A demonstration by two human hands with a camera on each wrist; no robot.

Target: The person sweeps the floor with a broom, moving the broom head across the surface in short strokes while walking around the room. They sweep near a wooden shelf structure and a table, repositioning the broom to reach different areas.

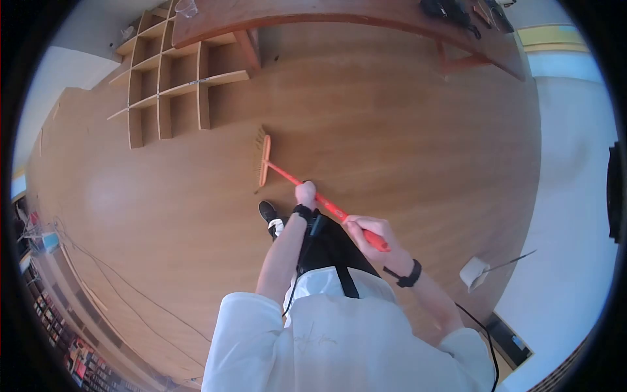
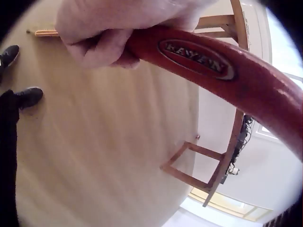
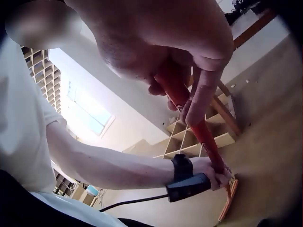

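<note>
A broom (image 1: 284,171) with a red handle and an orange head (image 1: 265,161) slants down to the floor in front of the person; its bristles face left. The left hand (image 1: 305,193) grips the handle partway down, closer to the head. Higher up, the right hand (image 1: 371,232) holds the handle near its end, which pokes out past the palm. In the left wrist view an oval raised label marks the red handle (image 2: 199,61) beside the curled fingers (image 2: 97,49). The right wrist view shows the right hand (image 3: 184,52) wrapped over the handle, the left hand (image 3: 215,172) below it.
A wooden cubby shelf (image 1: 163,72) stands at the upper left, beside a reddish-brown table (image 1: 339,12). A white scoop with a thin rod (image 1: 475,273) is at the right by the wall. Cables (image 1: 124,287) trail over the floor at left. The person's shoe (image 1: 266,210) is near the broom head.
</note>
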